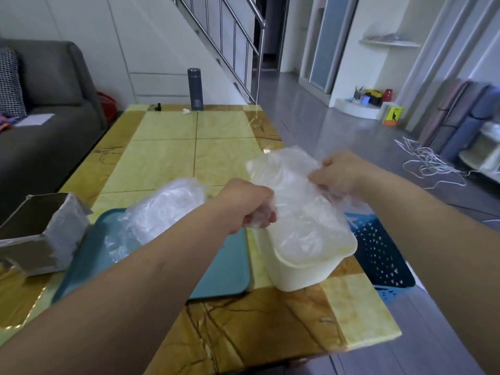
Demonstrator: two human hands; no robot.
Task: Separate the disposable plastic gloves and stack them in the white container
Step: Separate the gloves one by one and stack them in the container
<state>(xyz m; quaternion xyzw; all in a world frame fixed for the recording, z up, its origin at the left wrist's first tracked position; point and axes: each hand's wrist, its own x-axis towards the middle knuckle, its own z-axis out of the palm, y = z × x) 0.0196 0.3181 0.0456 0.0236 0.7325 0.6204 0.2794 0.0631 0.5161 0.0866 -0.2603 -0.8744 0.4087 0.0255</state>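
Observation:
A clear plastic glove (286,182) is stretched in the air above the white container (303,269) near the table's right edge. My left hand (249,204) grips its near end in a fist. My right hand (335,171) pinches its far end with curled fingers. More clear gloves lie inside the container. A loose pile of clear gloves (159,212) rests on the teal tray (224,272) to the left of the container, partly hidden by my left forearm.
An open grey cardboard box (40,234) stands at the table's left edge. A dark flask (195,89) stands at the table's far end. A blue perforated basket (378,250) sits on the floor right of the table. A grey sofa (46,109) is on the left.

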